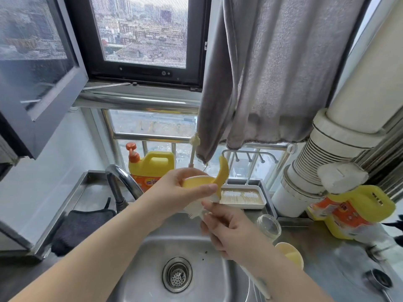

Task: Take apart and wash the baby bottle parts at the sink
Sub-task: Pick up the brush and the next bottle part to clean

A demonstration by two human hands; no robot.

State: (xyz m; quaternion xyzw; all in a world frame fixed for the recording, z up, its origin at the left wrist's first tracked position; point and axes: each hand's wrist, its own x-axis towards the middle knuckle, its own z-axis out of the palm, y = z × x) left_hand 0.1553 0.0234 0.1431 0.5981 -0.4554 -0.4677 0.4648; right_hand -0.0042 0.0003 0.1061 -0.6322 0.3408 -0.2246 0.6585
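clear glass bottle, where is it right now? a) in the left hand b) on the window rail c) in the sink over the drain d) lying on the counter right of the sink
d: the clear glass bottle lies on its side on the steel counter, just right of the sink, beyond the right hand; neither hand touches it.

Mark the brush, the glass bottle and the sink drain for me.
brush [197,209]: head view, on the white bristles between the two hands.
glass bottle [269,227]: head view, on its clear wall, on the counter right of the sink.
sink drain [177,274]: head view, on the strainer's middle.
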